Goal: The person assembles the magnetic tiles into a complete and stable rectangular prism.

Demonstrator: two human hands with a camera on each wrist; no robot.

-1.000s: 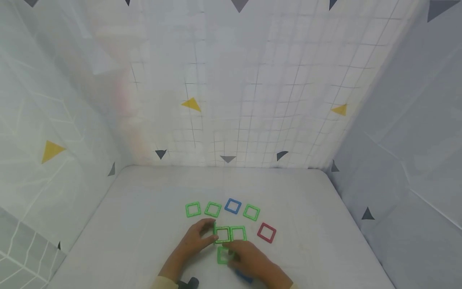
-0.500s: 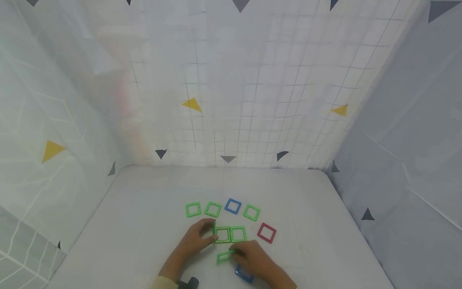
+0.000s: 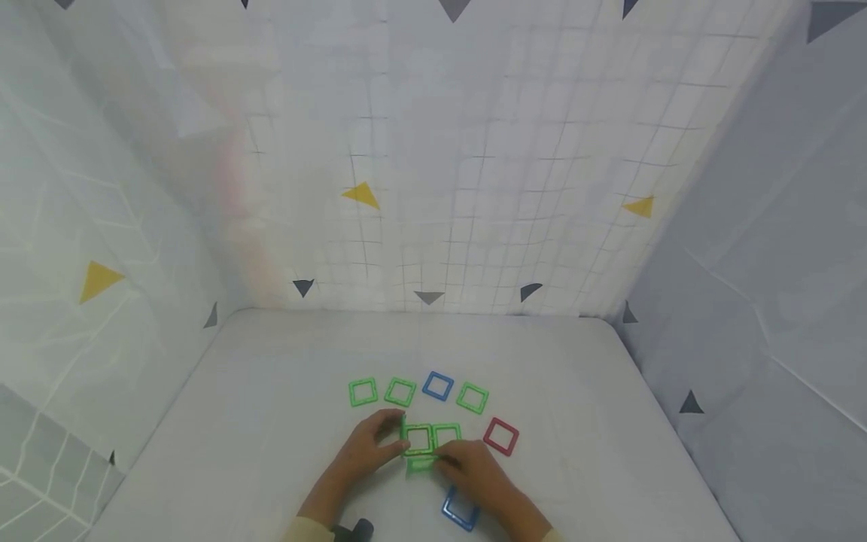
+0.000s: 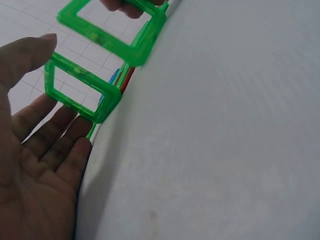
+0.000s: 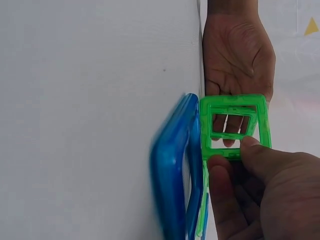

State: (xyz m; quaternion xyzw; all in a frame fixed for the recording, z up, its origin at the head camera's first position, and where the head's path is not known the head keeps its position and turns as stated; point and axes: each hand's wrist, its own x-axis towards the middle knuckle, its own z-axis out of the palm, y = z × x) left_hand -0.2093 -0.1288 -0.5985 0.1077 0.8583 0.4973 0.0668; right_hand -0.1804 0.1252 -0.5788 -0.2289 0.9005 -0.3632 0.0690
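Note:
In the head view my left hand point(image 3: 369, 446) is at the left of two joined green square magnetic tiles that lie flat. Its thumb and fingers hold an upright green magnetic tile point(image 4: 82, 82) between them, in the left wrist view. My right hand point(image 3: 474, 473) pinches another green magnetic tile point(image 5: 265, 120) by its lower edge, between thumb and fingers. That tile stands upright just in front of the flat left green tile point(image 3: 418, 454). The right hand partly covers the flat right green tile point(image 3: 448, 427). A blue tile point(image 3: 460, 519) lies near the right wrist.
Farther back on the white table point(image 3: 284, 361) lies a row of loose tiles: green ones and one blue tile point(image 3: 438, 386). A red tile point(image 3: 501, 436) is to the right. A dark object point(image 3: 362, 531) shows beside the left wrist.
My right hand has lifted the front green tile from lying flat to upright and moved it forward to the joined tiles. My left hand has stayed in place.

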